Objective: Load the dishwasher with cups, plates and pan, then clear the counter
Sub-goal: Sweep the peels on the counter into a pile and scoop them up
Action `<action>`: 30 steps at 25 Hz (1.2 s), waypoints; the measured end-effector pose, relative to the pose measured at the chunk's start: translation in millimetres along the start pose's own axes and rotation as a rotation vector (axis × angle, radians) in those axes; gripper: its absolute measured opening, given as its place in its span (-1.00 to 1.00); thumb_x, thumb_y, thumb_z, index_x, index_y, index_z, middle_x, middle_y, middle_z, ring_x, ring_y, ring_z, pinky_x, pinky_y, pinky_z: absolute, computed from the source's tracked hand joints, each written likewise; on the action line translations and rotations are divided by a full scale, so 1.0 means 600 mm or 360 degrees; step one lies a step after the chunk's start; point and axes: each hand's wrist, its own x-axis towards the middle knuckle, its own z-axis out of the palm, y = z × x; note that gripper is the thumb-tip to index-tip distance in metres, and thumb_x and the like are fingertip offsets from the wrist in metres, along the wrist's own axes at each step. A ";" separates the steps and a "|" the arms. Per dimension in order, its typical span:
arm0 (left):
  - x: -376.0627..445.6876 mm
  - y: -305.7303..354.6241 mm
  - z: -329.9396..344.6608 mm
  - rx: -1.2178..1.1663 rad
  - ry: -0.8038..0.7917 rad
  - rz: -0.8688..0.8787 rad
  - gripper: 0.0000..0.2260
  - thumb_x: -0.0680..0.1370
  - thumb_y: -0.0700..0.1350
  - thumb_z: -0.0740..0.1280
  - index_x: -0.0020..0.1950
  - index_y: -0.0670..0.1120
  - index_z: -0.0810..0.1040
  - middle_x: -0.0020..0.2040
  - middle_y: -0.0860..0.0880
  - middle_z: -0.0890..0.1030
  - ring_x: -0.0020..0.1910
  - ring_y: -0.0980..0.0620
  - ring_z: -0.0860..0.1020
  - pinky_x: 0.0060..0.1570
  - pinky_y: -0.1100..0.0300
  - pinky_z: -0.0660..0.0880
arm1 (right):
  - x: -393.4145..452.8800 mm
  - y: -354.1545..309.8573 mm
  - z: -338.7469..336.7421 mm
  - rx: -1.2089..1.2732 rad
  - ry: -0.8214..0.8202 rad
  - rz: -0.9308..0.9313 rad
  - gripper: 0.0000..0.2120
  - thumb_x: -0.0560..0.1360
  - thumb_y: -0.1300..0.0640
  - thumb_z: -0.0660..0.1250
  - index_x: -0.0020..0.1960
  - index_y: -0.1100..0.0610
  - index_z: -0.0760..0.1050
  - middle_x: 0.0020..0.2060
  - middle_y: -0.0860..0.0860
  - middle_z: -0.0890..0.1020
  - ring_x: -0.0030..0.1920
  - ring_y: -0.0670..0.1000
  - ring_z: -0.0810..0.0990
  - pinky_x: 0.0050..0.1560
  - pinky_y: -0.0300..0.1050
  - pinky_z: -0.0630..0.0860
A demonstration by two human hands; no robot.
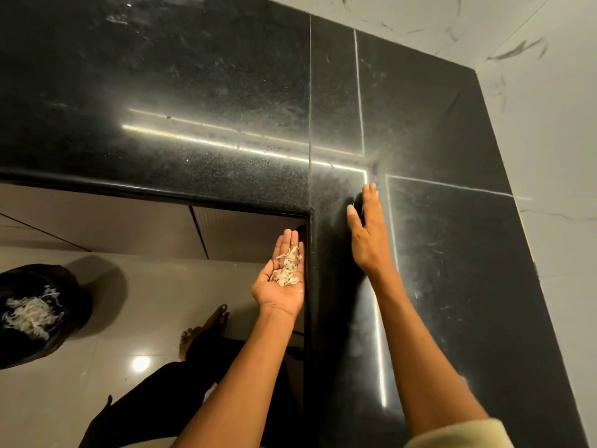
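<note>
Counter [200, 92] of black polished stone, L-shaped, running across the top of the view and down the right side, with pale seams crossing near the inner corner and a bright strip of reflected light along it. Right hand [366, 234] laid palm down on the counter close to the inner corner, fingers straight and together, flat against the stone, gripping nothing. Left hand [284, 276] held palm up just beside the counter's inner edge, at about the level of the top, fingers relaxed and slightly cupped, not curled round anything. Small heap of pale, flaky scraps [287, 266] resting loose in that open palm. Down at the lower left, on the floor, a round bin with a black liner [35, 315], pale shredded waste lying inside it. Glossy light floor tiles [145, 292] below, with a round lamp reflection. Bare feet on the tiles, one foot [206, 331] well visible below the left hand, dark trouser legs under the forearms. Pale sleeve edge [462, 434] at the right arm, bottom of the view. White marbled wall tiles [549, 140] behind and to the right of the counter.
</note>
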 end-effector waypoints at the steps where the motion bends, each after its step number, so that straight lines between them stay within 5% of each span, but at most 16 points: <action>1: -0.001 0.001 0.001 0.0003 0.0003 -0.0002 -0.56 0.62 -0.21 -0.06 0.38 -0.35 0.41 0.33 -0.31 0.53 0.33 -0.28 0.48 0.47 -0.13 0.26 | 0.011 0.005 0.004 -0.0106 -0.0028 -0.0015 -0.37 0.65 -0.07 0.08 0.64 0.14 0.04 0.63 0.04 0.03 0.62 -0.02 -0.04 0.61 0.10 -0.08; 5: 0.003 0.002 0.007 0.0004 0.0002 -0.0004 -0.54 0.50 -0.25 0.03 0.34 -0.37 0.43 0.29 -0.33 0.55 0.36 -0.28 0.45 0.42 -0.14 0.29 | -0.059 -0.011 0.051 -0.0264 -0.0091 -0.0204 -0.38 0.65 -0.10 0.05 0.63 0.14 0.08 0.62 0.02 0.02 0.62 -0.05 -0.07 0.62 0.03 -0.12; 10: -0.008 0.005 0.013 0.0089 -0.0062 -0.0083 -0.53 0.48 -0.23 0.05 0.34 -0.34 0.45 0.34 -0.27 0.53 0.35 -0.23 0.46 0.40 -0.11 0.27 | -0.217 -0.055 0.083 0.0131 -0.0243 -0.0362 -0.47 0.67 -0.02 0.10 0.59 0.14 0.20 0.59 -0.05 0.21 0.60 -0.08 0.09 0.61 -0.01 0.00; 15: -0.019 0.003 0.018 0.0079 -0.0038 -0.0057 -0.53 0.45 -0.24 0.05 0.29 -0.36 0.47 0.27 -0.31 0.57 0.35 -0.25 0.46 0.32 -0.12 0.35 | -0.235 -0.054 0.056 0.0420 0.0057 -0.0220 -0.53 0.63 0.17 0.21 0.53 0.18 0.34 0.52 -0.03 0.37 0.55 -0.05 0.26 0.55 0.05 0.23; 19: -0.033 0.001 0.014 0.0138 0.0011 -0.0043 -0.54 0.46 -0.23 0.05 0.29 -0.36 0.47 0.26 -0.33 0.57 0.33 -0.27 0.48 0.43 -0.10 0.30 | -0.219 -0.016 0.056 0.0098 0.0202 0.0031 -0.43 0.65 -0.03 0.11 0.61 0.11 0.16 0.60 -0.08 0.13 0.60 -0.13 0.04 0.59 0.13 0.07; 22: -0.044 0.006 0.010 0.0178 -0.0022 -0.0067 -0.53 0.46 -0.23 0.05 0.30 -0.36 0.46 0.26 -0.32 0.57 0.27 -0.28 0.52 0.42 -0.11 0.30 | -0.226 -0.026 0.080 -0.0037 0.0058 -0.0122 -0.42 0.65 -0.08 0.06 0.62 0.11 0.14 0.61 -0.05 0.09 0.61 -0.13 -0.02 0.61 0.06 -0.08; 26: -0.073 0.012 0.008 0.0236 -0.0042 -0.0142 -0.51 0.49 -0.20 0.04 0.36 -0.33 0.44 0.35 -0.29 0.52 0.34 -0.25 0.46 0.38 -0.10 0.29 | -0.264 -0.071 0.100 0.0632 -0.0107 -0.0243 -0.55 0.64 0.13 0.21 0.51 0.16 0.37 0.49 -0.01 0.42 0.52 -0.05 0.32 0.55 0.03 0.23; 30: -0.108 0.032 0.009 0.0175 0.0034 -0.0122 -0.55 0.57 -0.21 -0.01 0.37 -0.34 0.43 0.32 -0.32 0.53 0.33 -0.29 0.47 0.46 -0.12 0.25 | -0.287 -0.077 0.095 0.1050 0.0221 0.0012 -0.59 0.61 0.17 0.21 0.44 0.21 0.46 0.39 0.02 0.54 0.43 -0.03 0.46 0.44 -0.02 0.40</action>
